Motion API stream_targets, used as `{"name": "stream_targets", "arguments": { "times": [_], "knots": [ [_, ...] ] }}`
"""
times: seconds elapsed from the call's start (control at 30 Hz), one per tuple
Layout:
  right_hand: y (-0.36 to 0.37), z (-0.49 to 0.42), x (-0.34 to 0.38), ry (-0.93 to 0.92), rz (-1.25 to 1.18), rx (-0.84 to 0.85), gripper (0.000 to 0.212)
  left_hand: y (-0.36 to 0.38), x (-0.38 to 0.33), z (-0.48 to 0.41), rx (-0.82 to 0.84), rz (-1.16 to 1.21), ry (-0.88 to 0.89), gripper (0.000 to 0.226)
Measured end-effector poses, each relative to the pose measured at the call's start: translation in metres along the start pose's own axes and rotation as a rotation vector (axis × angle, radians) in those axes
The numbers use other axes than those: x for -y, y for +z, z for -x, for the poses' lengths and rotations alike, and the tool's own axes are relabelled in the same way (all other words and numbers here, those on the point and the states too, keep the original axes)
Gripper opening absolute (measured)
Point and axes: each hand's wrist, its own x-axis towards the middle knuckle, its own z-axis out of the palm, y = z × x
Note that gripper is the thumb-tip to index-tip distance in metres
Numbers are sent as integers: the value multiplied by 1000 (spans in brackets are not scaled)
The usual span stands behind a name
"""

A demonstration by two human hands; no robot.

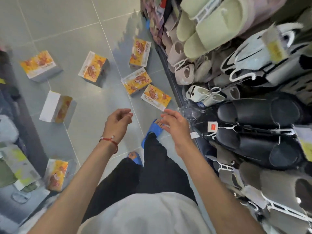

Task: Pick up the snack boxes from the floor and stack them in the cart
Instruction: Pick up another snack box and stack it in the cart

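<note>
Several orange and white snack boxes lie scattered on the grey tiled floor. The nearest snack box (156,97) sits just beyond my right hand, with another snack box (136,81) beside it and one snack box (140,51) further up against the rack. More lie at the left: one snack box (93,68), one (39,65), one white-sided (56,107) and one (56,174) near my left arm. My left hand (117,121) hangs above the floor, fingers loosely curled, holding nothing. My right hand (175,124) reaches forward with relaxed fingers, empty. No cart is in view.
A rack of slippers (236,81) fills the right side, close to my right arm. Shelving with goods (15,159) lines the left edge. My feet in blue sandals (152,130) stand on the floor (59,22) between them.
</note>
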Motion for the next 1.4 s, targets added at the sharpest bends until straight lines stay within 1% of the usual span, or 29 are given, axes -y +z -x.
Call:
{"name": "stream_targets", "arguments": {
  "times": [0.13,0.27,0.4,0.5,0.57,0.63,0.67,0.77,0.87,1.0,1.2,1.3,1.33,1.4],
  "knots": [
    [9,-57,12,55,12,-13,24,21,-9,-66,26,-21,-64,26],
    [22,-116,3,120,33,-59,27,37,3,-130,33,6,-199,21],
    [42,-183,-31,174,93,-131,27,50,32,-190,112,8,-364,11],
    [55,-230,-58,224,100,-203,25,54,59,-237,137,-54,-409,10],
    [64,-264,-78,251,114,-227,30,55,77,-268,143,-99,-435,6],
    [72,-297,-98,251,132,-209,35,57,96,-302,156,-143,-448,16],
    [76,-314,-108,244,146,-187,34,59,104,-320,159,-160,-454,20],
    [81,-363,-137,229,151,-178,27,72,132,-372,168,-223,-435,15],
    [82,-411,-168,227,121,-264,27,91,160,-420,159,-271,-369,16],
    [75,-475,-205,232,149,-364,39,117,201,-483,141,-327,-211,28],
    [63,-559,-255,199,169,-530,55,165,243,-563,121,-354,-170,47],
    [59,-596,-272,196,127,-569,63,186,262,-595,165,-357,-145,55],
    [61,-605,-274,201,90,-562,69,191,266,-601,197,-361,-127,56],
    [66,-621,-280,220,19,-550,88,200,275,-613,244,-375,-102,59]
  ]
}}
